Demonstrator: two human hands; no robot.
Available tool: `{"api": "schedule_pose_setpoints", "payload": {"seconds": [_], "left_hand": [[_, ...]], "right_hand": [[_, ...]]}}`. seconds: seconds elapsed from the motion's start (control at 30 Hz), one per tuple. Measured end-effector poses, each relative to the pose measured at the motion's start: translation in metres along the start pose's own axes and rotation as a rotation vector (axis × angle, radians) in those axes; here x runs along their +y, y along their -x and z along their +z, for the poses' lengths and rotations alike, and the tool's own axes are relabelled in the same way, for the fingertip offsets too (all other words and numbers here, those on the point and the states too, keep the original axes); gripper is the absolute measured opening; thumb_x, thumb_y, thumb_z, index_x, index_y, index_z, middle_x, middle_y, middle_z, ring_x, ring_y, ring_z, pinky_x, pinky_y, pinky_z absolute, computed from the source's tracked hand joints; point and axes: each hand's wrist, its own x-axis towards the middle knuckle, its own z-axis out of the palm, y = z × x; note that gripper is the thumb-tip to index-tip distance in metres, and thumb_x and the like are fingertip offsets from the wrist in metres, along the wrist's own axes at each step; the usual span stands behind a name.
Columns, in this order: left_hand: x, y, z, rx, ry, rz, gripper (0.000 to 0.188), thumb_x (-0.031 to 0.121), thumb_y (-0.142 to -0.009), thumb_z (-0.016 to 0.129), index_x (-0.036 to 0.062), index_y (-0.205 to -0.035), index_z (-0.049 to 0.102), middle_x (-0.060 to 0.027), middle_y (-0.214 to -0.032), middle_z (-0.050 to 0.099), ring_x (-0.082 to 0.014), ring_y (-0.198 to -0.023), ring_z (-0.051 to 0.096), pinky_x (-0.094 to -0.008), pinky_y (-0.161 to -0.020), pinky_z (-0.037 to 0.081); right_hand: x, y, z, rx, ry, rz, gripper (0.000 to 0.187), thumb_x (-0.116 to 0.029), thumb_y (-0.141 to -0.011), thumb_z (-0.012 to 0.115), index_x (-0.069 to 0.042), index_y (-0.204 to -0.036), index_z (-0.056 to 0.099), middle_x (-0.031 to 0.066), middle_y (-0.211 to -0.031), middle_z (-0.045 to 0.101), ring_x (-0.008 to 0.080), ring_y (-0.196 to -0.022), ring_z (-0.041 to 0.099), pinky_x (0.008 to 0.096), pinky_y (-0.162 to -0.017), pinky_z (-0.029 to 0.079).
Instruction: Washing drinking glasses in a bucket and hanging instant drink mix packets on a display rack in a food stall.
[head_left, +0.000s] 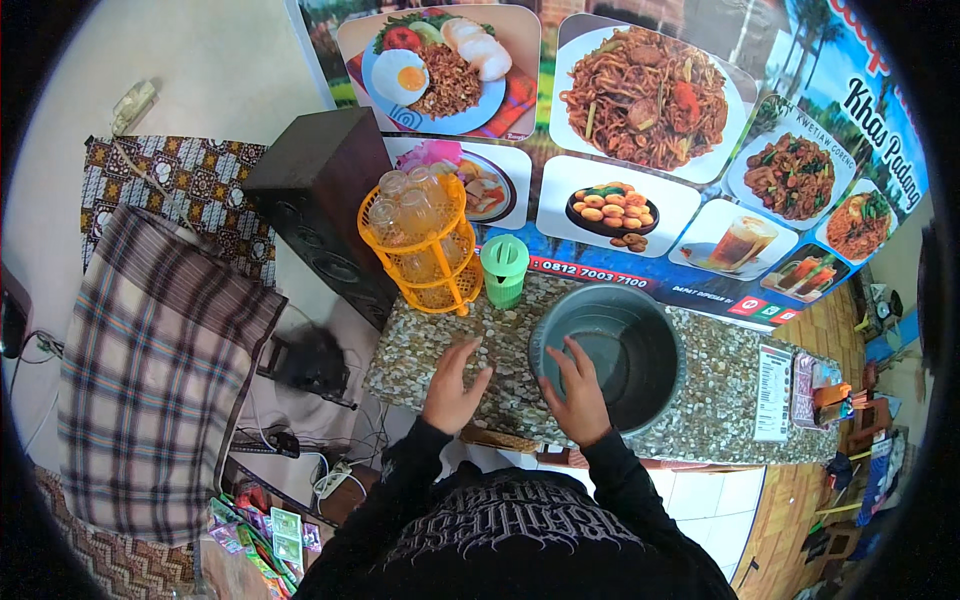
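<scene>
Where pebbled, round grey basin (640,330).

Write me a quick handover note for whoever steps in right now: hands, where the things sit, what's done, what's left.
Left hand: flat on the pebbled counter, holding nothing.
Right hand: fingers over the near rim of the grey basin, no closed grip.
The basin stands upright on the counter; whether it holds water is unclear. Green lidded jug and orange rack of glasses stand behind, untouched.
Done: basin on counter. Left: nothing lifted yet.
</scene>
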Motion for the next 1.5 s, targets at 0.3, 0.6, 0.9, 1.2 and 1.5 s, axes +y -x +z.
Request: {"api": "schedule_pose_setpoints", "payload": {"seconds": [0.3, 0.6, 0.9, 1.2, 1.5], "left_hand": [[0.004, 0.066, 0.007, 0.054, 0.035, -0.124, 0.052, 0.03, -0.102, 0.073, -0.0006, -0.142, 0.06, -0.0234, -0.144, 0.062, -0.0443, -0.136, 0.058, -0.0492, -0.113, 0.046], [0.031, 0.072, 0.015, 0.024, 0.128, -0.054, 0.05, 0.025, -0.101, 0.073, -0.0003, -0.142, 0.06, -0.0229, -0.139, 0.064, -0.0412, -0.127, 0.062, -0.0463, -0.108, 0.049], [0.039, 0.068, 0.008, -0.219, 0.063, 0.055, 0.05, 0.021, -0.105, 0.071, 0.0043, -0.15, 0.056, -0.0189, -0.14, 0.061, -0.0291, -0.121, 0.068, -0.0418, -0.099, 0.056], [0.043, 0.079, 0.017, -0.288, 0.172, 0.135, 0.05, 0.022, -0.103, 0.071, 0.003, -0.147, 0.057, -0.0213, -0.14, 0.062, -0.0334, -0.116, 0.071, -0.0439, -0.097, 0.055], [0.061, 0.08, 0.042, -0.298, 0.18, 0.105, 0.052, 0.02, -0.103, 0.072, 0.0025, -0.148, 0.056, -0.0213, -0.14, 0.062, -0.0317, -0.114, 0.072, -0.042, -0.095, 0.057]], "right_hand": [[0.004, 0.057, -0.017, -0.081, 0.0, 0.044, 0.051, -0.016, -0.097, 0.076, -0.007, -0.145, 0.061, 0.0238, -0.16, 0.045, 0.0469, -0.145, 0.047, 0.0518, -0.115, 0.045], [-0.015, 0.076, -0.032, -0.071, 0.014, 0.034, 0.049, -0.018, -0.1, 0.074, -0.005, -0.144, 0.059, 0.0276, -0.158, 0.046, 0.0483, -0.142, 0.049, 0.0538, -0.114, 0.046], [-0.042, 0.115, -0.029, 0.081, 0.034, 0.198, 0.05, -0.016, -0.098, 0.076, -0.005, -0.144, 0.06, 0.0268, -0.155, 0.049, 0.0484, -0.139, 0.052, 0.0538, -0.111, 0.048], [-0.07, 0.159, -0.033, 0.142, 0.069, 0.271, 0.05, -0.009, -0.097, 0.076, -0.003, -0.145, 0.06, 0.025, -0.154, 0.049, 0.0363, -0.112, 0.07, 0.0406, -0.087, 0.061], [-0.034, 0.181, -0.071, 0.198, 0.091, 0.286, 0.052, -0.011, -0.097, 0.075, -0.004, -0.145, 0.058, 0.0249, -0.157, 0.048, 0.0464, -0.14, 0.053, 0.0493, -0.111, 0.05]]}}
